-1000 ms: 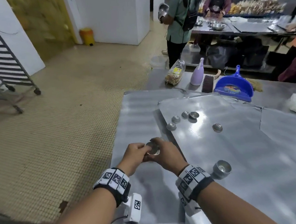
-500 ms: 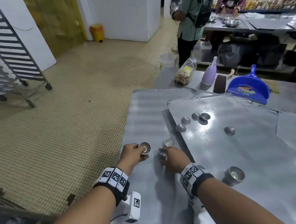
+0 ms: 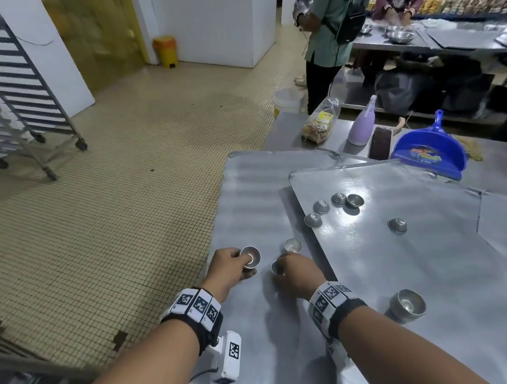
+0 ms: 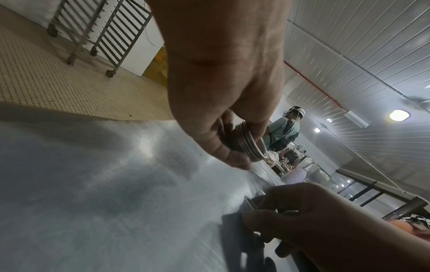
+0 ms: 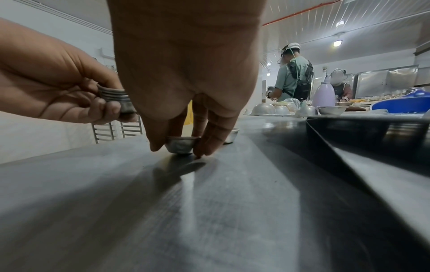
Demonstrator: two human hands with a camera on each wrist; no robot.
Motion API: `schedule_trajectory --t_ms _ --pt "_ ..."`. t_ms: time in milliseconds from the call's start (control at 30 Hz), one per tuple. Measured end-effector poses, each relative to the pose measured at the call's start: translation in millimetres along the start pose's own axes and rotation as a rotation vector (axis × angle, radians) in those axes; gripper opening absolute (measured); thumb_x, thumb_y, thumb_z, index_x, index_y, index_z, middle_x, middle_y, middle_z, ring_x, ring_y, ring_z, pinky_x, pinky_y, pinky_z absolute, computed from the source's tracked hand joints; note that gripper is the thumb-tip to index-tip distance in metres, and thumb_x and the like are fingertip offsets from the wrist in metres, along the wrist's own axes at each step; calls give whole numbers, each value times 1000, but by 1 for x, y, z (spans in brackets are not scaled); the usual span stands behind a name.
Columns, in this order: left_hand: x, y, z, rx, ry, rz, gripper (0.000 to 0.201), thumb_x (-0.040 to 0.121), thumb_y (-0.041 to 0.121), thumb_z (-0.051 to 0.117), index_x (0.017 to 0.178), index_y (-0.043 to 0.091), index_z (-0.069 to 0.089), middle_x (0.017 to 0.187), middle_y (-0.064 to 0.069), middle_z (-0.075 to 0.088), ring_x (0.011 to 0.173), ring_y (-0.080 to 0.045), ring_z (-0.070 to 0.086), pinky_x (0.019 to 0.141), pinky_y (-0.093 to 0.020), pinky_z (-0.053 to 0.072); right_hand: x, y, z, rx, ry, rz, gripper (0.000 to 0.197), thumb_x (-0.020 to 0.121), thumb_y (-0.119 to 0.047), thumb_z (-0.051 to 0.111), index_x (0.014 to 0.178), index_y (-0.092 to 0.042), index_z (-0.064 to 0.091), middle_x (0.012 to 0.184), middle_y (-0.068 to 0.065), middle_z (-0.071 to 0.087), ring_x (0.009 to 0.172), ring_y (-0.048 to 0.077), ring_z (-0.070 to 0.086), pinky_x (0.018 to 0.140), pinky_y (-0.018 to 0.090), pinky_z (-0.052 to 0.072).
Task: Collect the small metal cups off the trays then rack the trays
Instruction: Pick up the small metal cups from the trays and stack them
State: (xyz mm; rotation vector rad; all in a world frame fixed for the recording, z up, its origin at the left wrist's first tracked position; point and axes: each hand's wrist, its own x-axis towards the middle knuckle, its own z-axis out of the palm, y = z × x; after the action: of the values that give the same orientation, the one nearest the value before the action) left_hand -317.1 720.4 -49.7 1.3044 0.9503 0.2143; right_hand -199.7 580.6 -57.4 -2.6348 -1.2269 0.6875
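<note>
No brand name or legible writing is visible; the only markings are black-and-white square code tags on both wristbands and a multicoloured print on the blue plastic dustpan [image 3: 429, 151] at upper right of the head view.

The left hand [image 3: 228, 269] holds a nested stack of small round metal cups [image 3: 250, 256]; the left wrist view shows about four rims, exact count uncertain. The right hand [image 3: 297, 273] has thumb and fingers curled round one small metal cup [image 5: 182, 145] that sits upright on the lower flat metal tray [image 3: 246, 198], at centre frame. One more loose cup [image 3: 293, 245] stands upright just beyond the right hand on the same tray.

A second flat metal tray [image 3: 428, 255] overlaps the first on its right side. It carries six cups: a group of four [image 3: 333, 206] near its upper left edge, three upside down and one upright; one inverted cup [image 3: 397, 225] alone at mid-tray; and one larger upright cup [image 3: 407, 305] at lower right.

On the steel surface [image 3: 290, 130] beyond the trays stand a lilac bottle [image 3: 361, 126] and a clear bag of snacks [image 3: 319, 125]. A wheeled metal tray rack [image 3: 18, 96] stands at upper left. Two other persons are at the top of the frame.
</note>
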Motion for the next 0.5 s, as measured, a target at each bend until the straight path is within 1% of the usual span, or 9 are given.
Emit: schedule_trajectory --t_ms 33,67,133,167,233,267,367,433,500 --pt "1 -1 0 8 -3 -11 8 92 -1 60 89 -6 66 85 -19 65 65 -28 72 54 -22 55 0 0 0 11 13 5 16 81 -27 55 86 -15 64 100 3 65 90 30 64 75 32 53" --pt "2 -2 1 20 -4 -25 9 92 0 60 92 -7 66 86 -18 66 65 -27 73 53 -22 54 -1 0 1 33 25 15 17 82 -29 57 95 -19 64 106 3 66 96 31 64 79 33 51" --pt "6 -5 2 34 3 -55 13 92 2 58 99 -6 66 88 -17 68 64 -27 74 58 -27 55 -3 1 3 69 23 34 34 84 -31 58 116 -20 58 122 5 61 108 33 61 87 36 48" --pt "8 -7 2 29 8 -60 13 93 2 57 101 -5 66 89 -18 68 64 -28 74 63 -30 57 -3 2 4 68 9 32 35 83 -34 57 114 -18 56 125 6 59 112 34 59 88 36 48" --pt "11 -8 2 35 20 -44 13 94 1 56 101 -4 66 92 -18 68 64 -27 73 69 -33 59 -4 4 6 67 -13 42 28 79 -41 49 97 -20 53 119 7 57 114 32 57 85 36 48" --pt "12 -8 2 46 29 -26 13 95 1 55 100 -5 66 92 -18 67 64 -27 73 70 -35 60 -5 5 5 91 -5 53 28 80 -42 51 96 -20 55 118 6 57 113 31 57 85 35 48" --pt "17 -6 0 70 46 8 18 95 0 54 102 -14 63 93 -21 65 64 -27 74 77 -41 61 -5 6 -3 203 98 77 43 81 -35 67 121 -20 60 123 7 59 111 31 60 87 29 46" --pt "19 -4 -1 66 49 12 20 96 0 54 102 -16 63 93 -22 65 64 -27 75 69 -36 63 -5 2 -10 295 199 55 52 80 -35 72 128 -20 57 125 7 61 109 28 62 85 27 43" --pt "20 -3 0 68 40 27 20 96 3 55 101 -14 65 94 -21 69 66 -27 76 59 -28 59 -6 -6 -15 362 262 13 59 81 -41 74 134 -21 55 125 5 63 116 24 59 92 28 44"
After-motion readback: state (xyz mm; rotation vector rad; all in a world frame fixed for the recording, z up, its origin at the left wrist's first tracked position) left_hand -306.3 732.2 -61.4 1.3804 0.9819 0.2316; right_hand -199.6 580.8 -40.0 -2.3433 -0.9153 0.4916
